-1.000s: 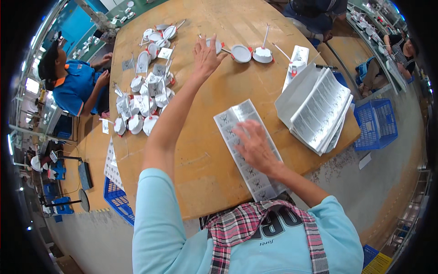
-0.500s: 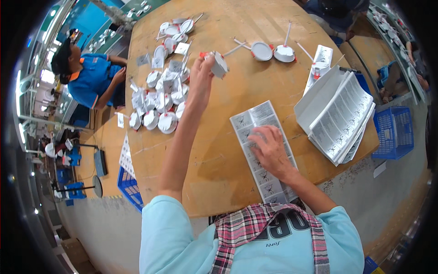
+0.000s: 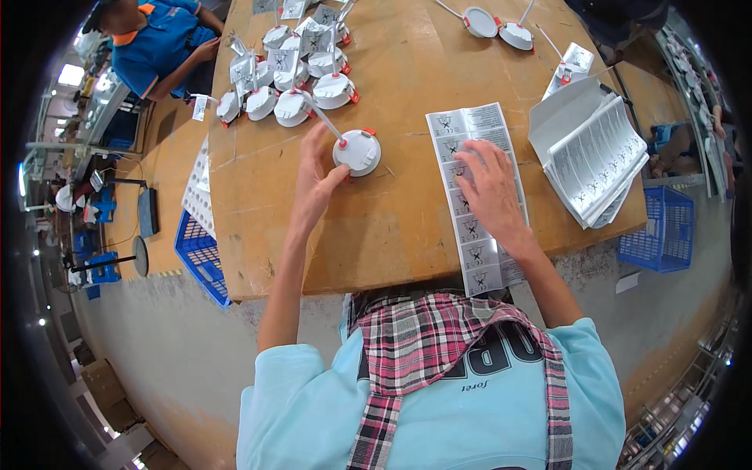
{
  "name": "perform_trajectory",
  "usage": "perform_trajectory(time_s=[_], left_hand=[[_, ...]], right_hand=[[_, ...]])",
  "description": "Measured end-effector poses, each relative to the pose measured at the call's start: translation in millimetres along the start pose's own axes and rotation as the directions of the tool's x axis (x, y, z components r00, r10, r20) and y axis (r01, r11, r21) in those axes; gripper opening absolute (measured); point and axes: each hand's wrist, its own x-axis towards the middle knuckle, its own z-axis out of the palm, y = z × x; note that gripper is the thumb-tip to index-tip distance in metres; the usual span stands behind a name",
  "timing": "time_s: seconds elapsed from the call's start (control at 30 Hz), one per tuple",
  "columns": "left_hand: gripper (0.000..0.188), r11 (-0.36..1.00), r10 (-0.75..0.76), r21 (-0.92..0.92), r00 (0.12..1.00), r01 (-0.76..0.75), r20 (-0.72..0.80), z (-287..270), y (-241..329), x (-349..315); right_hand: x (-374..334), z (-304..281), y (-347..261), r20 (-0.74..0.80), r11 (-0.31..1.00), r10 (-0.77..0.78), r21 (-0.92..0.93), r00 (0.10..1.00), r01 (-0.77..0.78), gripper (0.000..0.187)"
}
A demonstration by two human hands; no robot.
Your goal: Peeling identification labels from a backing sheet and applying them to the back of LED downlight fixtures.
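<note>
A round white downlight [image 3: 361, 154] with red clips and a white cable lies back side up on the table. My left hand [image 3: 315, 182] is at its left side, thumb on the rim and fingers by the cable. My right hand [image 3: 497, 196] rests over a long sheet of silver labels [image 3: 471, 229], its fingers bent and apart, touching the printed column. What lies under its fingertips is hidden. Beyond my left hand stands a group of similar downlights [image 3: 292, 110], several with silver labels on their cables.
A thick stack of label sheets [image 3: 591, 157] lies at the right, with a downlight on white card [image 3: 576, 61] behind it. Two downlights [image 3: 479, 22] sit far back. Blue crates [image 3: 656, 227] flank the wooden table [image 3: 376, 235]. A person in blue [image 3: 160, 47] is at the left.
My left hand has brought the downlight down and nearer, from the air to the tabletop, back side up. My right hand stays over the label sheet. The view has tilted nearer to me.
</note>
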Motion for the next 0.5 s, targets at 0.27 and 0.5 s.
perform_trajectory(time_s=[0.27,0.5], left_hand=[[0.046,0.592,0.582,0.687,0.813,-0.421,-0.002,65,25,-9],[0.042,0.318,0.327,0.895,0.923,-0.311,0.205,106,-33,62]], right_hand=[[-11,10,4,-0.105,0.999,0.032,-0.011,0.994,-0.033,0.031],[-10,12,-2,-0.124,0.999,0.033,0.025,0.992,-0.030,0.031]])
